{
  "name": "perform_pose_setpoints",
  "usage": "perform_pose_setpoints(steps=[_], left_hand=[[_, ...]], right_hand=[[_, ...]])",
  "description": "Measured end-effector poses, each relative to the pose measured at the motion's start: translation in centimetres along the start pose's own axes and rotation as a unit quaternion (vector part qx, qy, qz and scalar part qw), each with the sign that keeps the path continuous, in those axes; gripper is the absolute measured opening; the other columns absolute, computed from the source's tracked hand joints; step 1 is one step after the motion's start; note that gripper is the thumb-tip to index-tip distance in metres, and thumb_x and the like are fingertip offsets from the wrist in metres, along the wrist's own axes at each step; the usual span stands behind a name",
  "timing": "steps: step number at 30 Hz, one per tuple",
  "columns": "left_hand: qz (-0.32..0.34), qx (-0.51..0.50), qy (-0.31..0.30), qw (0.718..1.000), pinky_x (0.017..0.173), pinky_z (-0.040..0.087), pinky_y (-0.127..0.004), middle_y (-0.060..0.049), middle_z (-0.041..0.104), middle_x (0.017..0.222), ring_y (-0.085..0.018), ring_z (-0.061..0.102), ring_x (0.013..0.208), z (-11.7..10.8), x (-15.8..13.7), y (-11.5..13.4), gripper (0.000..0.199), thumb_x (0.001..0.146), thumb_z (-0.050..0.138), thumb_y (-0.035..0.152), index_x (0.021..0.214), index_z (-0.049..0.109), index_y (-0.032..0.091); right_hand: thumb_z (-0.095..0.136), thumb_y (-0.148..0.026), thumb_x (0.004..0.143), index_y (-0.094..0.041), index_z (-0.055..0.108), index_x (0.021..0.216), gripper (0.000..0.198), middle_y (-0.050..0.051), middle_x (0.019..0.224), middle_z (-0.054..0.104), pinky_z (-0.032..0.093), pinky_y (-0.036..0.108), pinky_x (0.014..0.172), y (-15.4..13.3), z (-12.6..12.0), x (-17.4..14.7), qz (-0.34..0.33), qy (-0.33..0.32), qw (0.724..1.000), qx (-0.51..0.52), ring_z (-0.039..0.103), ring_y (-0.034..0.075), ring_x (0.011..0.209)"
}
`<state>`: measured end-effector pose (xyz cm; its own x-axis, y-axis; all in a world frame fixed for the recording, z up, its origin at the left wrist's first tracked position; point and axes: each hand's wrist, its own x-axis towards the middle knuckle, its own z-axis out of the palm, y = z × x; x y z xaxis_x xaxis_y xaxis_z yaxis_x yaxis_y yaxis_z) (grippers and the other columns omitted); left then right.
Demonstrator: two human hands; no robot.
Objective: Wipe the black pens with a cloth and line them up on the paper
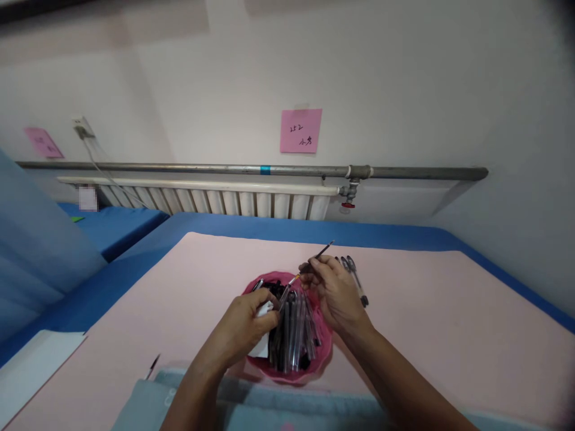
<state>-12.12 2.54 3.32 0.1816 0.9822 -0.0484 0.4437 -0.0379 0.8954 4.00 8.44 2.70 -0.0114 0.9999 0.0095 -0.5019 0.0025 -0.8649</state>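
From where I stand, the right hand [336,293] is pinching a slim dark stick [324,250], perhaps a pen refill, slanted above the far rim of the pink basket [327,353]. The left hand [247,323] has its fingertips closed on what looks like a clear tube [286,291], over the basket, its upper end meeting or nearly meeting the stick's lower end; I can't tell whether they are joined. More clear barrels [294,335] lie in the basket, and pens [354,275] rest on the desk [395,234] just beyond the right hand. The step looks like working stick and tube together or apart, which calls for steady fingers and both parts kept in line.
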Motion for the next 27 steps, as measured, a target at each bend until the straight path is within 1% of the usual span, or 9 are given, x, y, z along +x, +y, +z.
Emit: perform_pose_setpoints(steps=[9, 13, 15, 19, 22, 25, 27], left_hand=[[-0.001, -0.011, -0.003, 1.000, 0.064, 0.034, -0.025, 0.003, 0.052, 0.070, -0.014, 0.045, 0.067, 0.09, -0.13, -0.25, 0.007, 0.073, 0.050, 0.022, 0.075, 0.056, 0.019], [-0.008, -0.008, -0.003, 1.000, 0.063, 0.034, -0.024, 0.002, 0.053, 0.069, -0.014, 0.046, 0.068, 0.08, -0.12, -0.11, 0.009, 0.072, 0.049, 0.021, 0.075, 0.057, 0.019], [-0.012, -0.004, -0.006, 1.000, 0.063, 0.034, -0.024, 0.002, 0.053, 0.069, -0.014, 0.046, 0.068, 0.09, -0.08, -0.08, 0.009, 0.072, 0.050, 0.021, 0.075, 0.058, 0.019], [-0.010, -0.010, -0.011, 1.000, 0.064, 0.036, -0.025, 0.002, 0.055, 0.070, -0.014, 0.047, 0.069, 0.09, 0.03, -0.10, 0.011, 0.072, 0.050, 0.023, 0.077, 0.059, 0.019], [-0.008, -0.025, -0.003, 1.000, 0.067, 0.037, -0.025, 0.001, 0.057, 0.074, -0.015, 0.049, 0.072, 0.05, 0.15, -0.08, 0.011, 0.072, 0.050, 0.022, 0.078, 0.059, 0.018], [-0.008, -0.049, 0.012, 0.999, 0.067, 0.037, -0.025, 0.001, 0.057, 0.073, -0.014, 0.049, 0.071, 0.01, 0.24, -0.14, 0.009, 0.073, 0.051, 0.022, 0.076, 0.058, 0.018], [-0.012, -0.075, 0.021, 0.997, 0.065, 0.037, -0.024, 0.002, 0.056, 0.072, -0.013, 0.049, 0.069, 0.03, 0.27, -0.35, 0.009, 0.073, 0.051, 0.023, 0.075, 0.058, 0.018]], right_hand=[[0.067, -0.029, 0.067, -0.018, 0.053, 0.071, 0.019, -0.002, 0.063, 0.063, 0.042, 0.021, 0.049, 0.03, -0.09, 0.00, 0.002, -0.004, 1.000, -0.016, 0.056, 0.010, 0.052], [0.065, -0.032, 0.069, -0.018, 0.054, 0.070, 0.019, -0.001, 0.065, 0.063, 0.042, 0.022, 0.051, -0.15, -0.37, 0.15, -0.026, -0.023, 0.996, -0.077, 0.056, 0.010, 0.054], [0.064, -0.033, 0.070, -0.018, 0.055, 0.068, 0.018, -0.002, 0.062, 0.063, 0.042, 0.023, 0.052, -0.18, -0.52, 0.22, -0.040, -0.034, 0.992, -0.114, 0.055, 0.010, 0.054], [0.062, -0.031, 0.070, -0.018, 0.055, 0.065, 0.016, -0.004, 0.053, 0.057, 0.037, 0.023, 0.051, 0.12, -0.54, 0.05, -0.009, -0.059, 0.985, -0.162, 0.049, 0.010, 0.049], [0.063, -0.031, 0.070, -0.018, 0.055, 0.063, 0.017, -0.005, 0.052, 0.054, 0.035, 0.023, 0.050, 0.35, -0.29, -0.34, 0.018, -0.090, 0.977, -0.194, 0.046, 0.009, 0.048], [0.061, -0.035, 0.073, -0.018, 0.060, 0.070, 0.018, -0.003, 0.059, 0.058, 0.037, 0.024, 0.052, 0.44, -0.22, -0.49, 0.032, -0.110, 0.967, -0.227, 0.049, 0.011, 0.053], [0.060, -0.039, 0.074, -0.018, 0.063, 0.081, 0.022, -0.001, 0.065, 0.061, 0.038, 0.025, 0.053, 0.60, -0.45, -0.29, 0.030, -0.091, 0.970, -0.225, 0.051, 0.012, 0.056]])
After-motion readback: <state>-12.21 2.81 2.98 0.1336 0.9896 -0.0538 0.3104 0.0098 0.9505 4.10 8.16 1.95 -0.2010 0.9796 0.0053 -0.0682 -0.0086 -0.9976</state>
